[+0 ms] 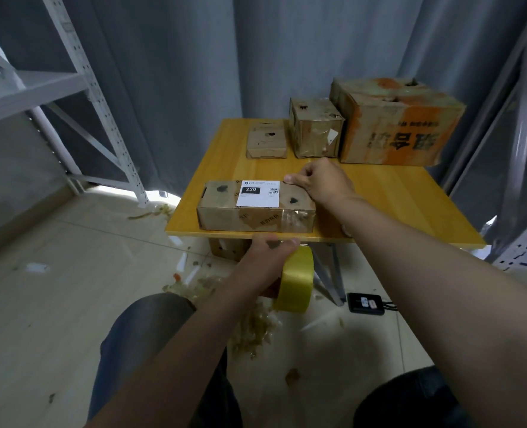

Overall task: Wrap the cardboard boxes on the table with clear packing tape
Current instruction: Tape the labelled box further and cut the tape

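Hangs grey curtains (287, 57) across the far side, with grey metal shelving (80, 88) at the left and a pale tiled floor (55, 304) below. Shows in the middle a yellow wooden tabletop (395, 205) carrying four cardboard boxes. Sets the biggest box (398, 125), orange-stained and printed with dark characters, at the far right, with the medium box (314, 134) just beside it on the left and a small flat box (267, 143) further left, apart by a gap. Lays the long box (256, 217) flat along the near left edge, bearing a white label (257, 193) marked 220 and a glossy band of tape over its right end. Grips the yellowish tape roll (296, 279) in the left hand (268, 251), just below the tabletop's near edge, grip wrapped round the roll, thumb up by the edge. Rests the right hand (321, 180) on the long box's far right top edge, grip curled closed over that edge, thumb on top beside the label's corner. Leaves tape scraps (253, 329) and a black device (365, 303) on the floor under the near edge.
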The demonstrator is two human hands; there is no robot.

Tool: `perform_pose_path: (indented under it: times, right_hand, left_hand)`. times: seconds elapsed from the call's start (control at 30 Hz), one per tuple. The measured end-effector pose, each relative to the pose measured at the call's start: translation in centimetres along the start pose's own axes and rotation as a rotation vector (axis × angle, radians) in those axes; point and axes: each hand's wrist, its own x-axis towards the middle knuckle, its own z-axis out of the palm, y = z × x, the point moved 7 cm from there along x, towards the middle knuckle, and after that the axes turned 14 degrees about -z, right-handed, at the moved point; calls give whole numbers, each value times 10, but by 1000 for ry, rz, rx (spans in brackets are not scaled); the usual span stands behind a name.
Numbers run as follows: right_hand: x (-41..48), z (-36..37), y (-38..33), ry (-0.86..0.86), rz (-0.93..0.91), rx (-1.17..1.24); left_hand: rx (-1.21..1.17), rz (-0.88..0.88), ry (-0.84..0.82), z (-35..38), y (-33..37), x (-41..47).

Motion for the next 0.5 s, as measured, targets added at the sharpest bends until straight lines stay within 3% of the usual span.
perform_pose_path:
  times: [0.2, 0.4, 0.5]
  right_hand:
    - [-4, -6, -2, 13, 90, -85]
    - [-15, -39, -2, 226, 112, -98]
    - [-33, -58, 11, 55, 220, -244]
  left_hand:
    - [49, 85, 58, 7, 4, -4]
    - [15, 64, 70, 10, -10, 0]
    - [-44, 49, 76, 12, -13, -3]
